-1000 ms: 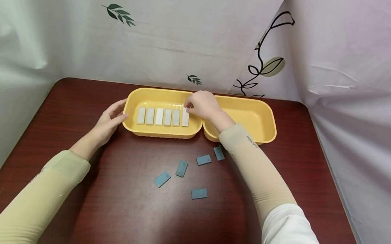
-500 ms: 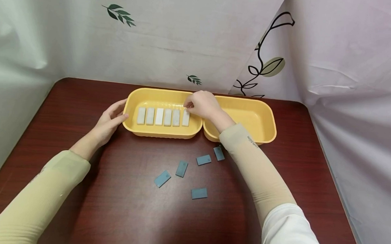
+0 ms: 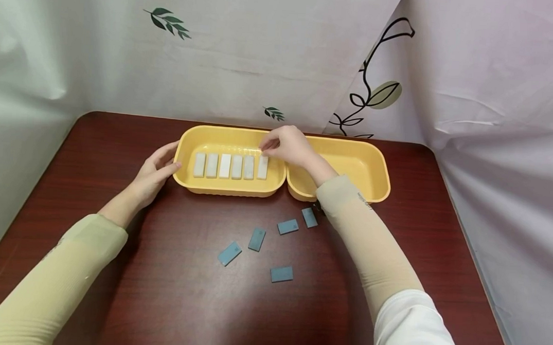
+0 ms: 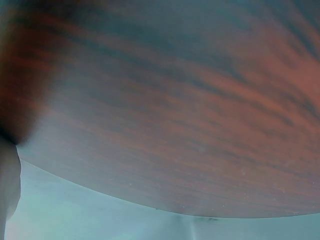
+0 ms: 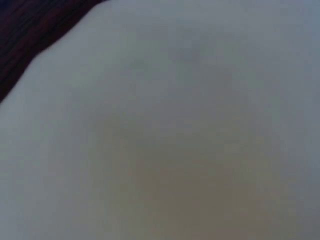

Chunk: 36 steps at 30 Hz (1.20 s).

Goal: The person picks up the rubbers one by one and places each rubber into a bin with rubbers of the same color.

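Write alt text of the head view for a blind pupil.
A person's right hand is at the rightmost of six pale blocks lined up in a yellow tray, whose side the left hand touches. A second yellow tray adjoins it; five blue blocks lie on the table.

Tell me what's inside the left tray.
Six pale tiles lie side by side in the left tray. The right hand reaches over its far right part, near the far end of the rightmost tile; whatever lies under that hand is covered.
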Each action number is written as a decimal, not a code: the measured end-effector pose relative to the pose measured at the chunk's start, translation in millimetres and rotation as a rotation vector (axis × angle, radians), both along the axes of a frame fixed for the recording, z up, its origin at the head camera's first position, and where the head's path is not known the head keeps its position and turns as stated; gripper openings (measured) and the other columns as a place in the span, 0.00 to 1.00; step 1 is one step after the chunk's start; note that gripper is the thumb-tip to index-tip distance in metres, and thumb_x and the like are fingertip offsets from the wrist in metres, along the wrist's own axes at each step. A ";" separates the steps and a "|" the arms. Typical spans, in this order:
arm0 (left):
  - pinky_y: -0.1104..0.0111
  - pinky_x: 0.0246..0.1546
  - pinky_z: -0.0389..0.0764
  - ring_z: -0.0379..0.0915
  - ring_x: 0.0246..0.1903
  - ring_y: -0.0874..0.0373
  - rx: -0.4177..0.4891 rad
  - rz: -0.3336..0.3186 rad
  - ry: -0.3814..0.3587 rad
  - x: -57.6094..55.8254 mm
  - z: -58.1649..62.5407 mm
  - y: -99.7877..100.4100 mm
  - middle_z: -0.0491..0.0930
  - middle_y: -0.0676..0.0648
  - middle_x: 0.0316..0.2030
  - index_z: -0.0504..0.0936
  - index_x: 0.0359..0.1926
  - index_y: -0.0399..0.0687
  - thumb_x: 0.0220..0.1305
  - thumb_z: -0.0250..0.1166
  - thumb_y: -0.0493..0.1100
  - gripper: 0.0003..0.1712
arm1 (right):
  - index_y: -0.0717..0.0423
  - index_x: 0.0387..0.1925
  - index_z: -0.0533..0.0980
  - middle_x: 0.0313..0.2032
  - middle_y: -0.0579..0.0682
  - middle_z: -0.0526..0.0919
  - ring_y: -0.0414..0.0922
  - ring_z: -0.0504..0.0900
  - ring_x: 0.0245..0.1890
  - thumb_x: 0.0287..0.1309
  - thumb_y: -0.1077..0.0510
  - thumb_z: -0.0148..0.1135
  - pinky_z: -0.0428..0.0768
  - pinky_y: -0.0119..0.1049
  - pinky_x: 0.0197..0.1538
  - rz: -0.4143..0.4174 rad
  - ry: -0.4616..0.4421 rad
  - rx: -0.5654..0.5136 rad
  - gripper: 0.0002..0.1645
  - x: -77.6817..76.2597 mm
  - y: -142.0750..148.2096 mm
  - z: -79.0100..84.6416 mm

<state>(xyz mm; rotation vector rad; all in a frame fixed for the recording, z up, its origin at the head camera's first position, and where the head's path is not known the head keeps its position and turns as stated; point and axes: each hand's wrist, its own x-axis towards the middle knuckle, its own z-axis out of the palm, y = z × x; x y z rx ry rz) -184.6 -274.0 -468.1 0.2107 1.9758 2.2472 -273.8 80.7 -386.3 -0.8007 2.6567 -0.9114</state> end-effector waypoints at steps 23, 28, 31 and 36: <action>0.84 0.59 0.74 0.66 0.66 0.69 -0.045 -0.005 -0.018 2.2 -0.3 -2.7 0.65 0.55 0.73 0.62 0.81 0.49 0.80 0.57 0.35 0.33 | 0.63 0.47 0.88 0.44 0.60 0.91 0.28 0.83 0.35 0.63 0.64 0.76 0.80 0.23 0.41 -0.223 0.055 -0.203 0.12 18.8 106.7 25.0; 0.84 0.59 0.74 0.65 0.67 0.68 -0.048 -0.006 -0.021 1.4 -0.4 -2.8 0.65 0.55 0.73 0.62 0.81 0.49 0.80 0.57 0.35 0.33 | 0.65 0.50 0.87 0.47 0.63 0.91 0.25 0.83 0.35 0.65 0.63 0.74 0.80 0.19 0.43 -0.304 0.058 -0.197 0.14 24.0 137.8 24.2; 0.84 0.59 0.74 0.65 0.67 0.67 -0.045 -0.003 -0.021 1.0 -0.3 -3.0 0.65 0.55 0.73 0.62 0.81 0.49 0.80 0.57 0.35 0.33 | 0.65 0.51 0.87 0.45 0.60 0.91 0.24 0.83 0.35 0.65 0.63 0.74 0.81 0.18 0.43 -0.358 0.065 -0.195 0.14 28.2 155.9 24.3; 0.85 0.59 0.74 0.65 0.67 0.67 -0.033 0.001 -0.024 1.2 0.5 -3.2 0.65 0.54 0.74 0.62 0.81 0.49 0.80 0.57 0.35 0.33 | 0.64 0.51 0.86 0.36 0.35 0.90 0.24 0.84 0.34 0.65 0.61 0.75 0.82 0.17 0.42 -0.446 0.062 -0.226 0.16 35.3 183.8 20.6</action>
